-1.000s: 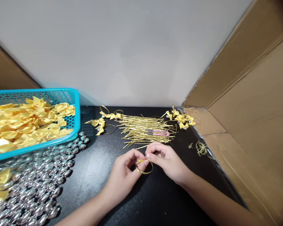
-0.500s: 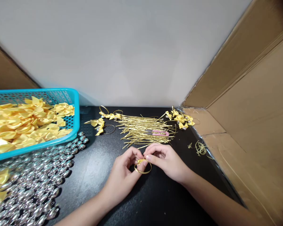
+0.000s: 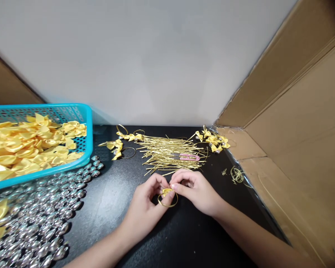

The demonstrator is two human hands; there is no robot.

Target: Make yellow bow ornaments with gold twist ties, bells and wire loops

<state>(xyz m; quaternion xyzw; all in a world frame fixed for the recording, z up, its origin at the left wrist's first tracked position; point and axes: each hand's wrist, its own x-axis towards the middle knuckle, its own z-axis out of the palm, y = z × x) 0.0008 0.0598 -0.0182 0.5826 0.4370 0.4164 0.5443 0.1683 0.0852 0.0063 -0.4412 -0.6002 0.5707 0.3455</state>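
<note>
Between my hands, just above the black table, is a yellow ribbon bow with a loop of gold cord hanging below it. My left hand is closed, pinching the bow between thumb and fingers. With thumb and forefinger, my right hand grips the gold cord at the bow's right side. The fingertips hide the exact spot where bow and cord meet. Straight ahead lies a bundle of cut gold cords, with pink-handled thread snips resting on top.
A blue basket of yellow bows stands at left, behind many silver beads. Bows with beads and cord loops lie at back left and back right. Cord scraps lie near the cardboard wall at right.
The cord loop has shifted slightly left and tilted a little between my fingers. Both hands keep nearly the same pinch and place.
</note>
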